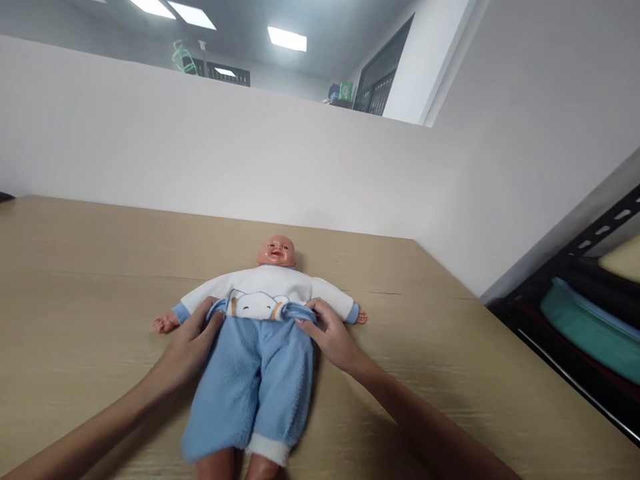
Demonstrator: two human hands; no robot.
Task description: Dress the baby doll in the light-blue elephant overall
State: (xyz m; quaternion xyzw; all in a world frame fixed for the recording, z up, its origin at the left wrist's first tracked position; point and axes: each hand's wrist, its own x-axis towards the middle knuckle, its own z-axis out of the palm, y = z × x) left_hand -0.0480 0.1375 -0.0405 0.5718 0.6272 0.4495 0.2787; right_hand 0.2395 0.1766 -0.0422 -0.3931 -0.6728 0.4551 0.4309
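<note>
A baby doll [277,251] lies on its back, head toward the wall and legs toward me. It wears a white long-sleeved top [260,280] with blue cuffs and an animal face on the front, and fluffy blue trousers [245,373]. At the waist, my left hand [197,327] pinches the bunched blue edge of the clothes on one side. My right hand [330,330] grips the same edge on the opposite side, thumb on top. Whether that edge belongs to the top or the trousers I cannot tell. One trouser leg ends in a white cuff [267,448].
Under the doll is a wooden table [100,267], backed by a low white partition [225,153]. To the right stands a black metal rack [565,267] holding folded cloth, including a teal piece [590,327].
</note>
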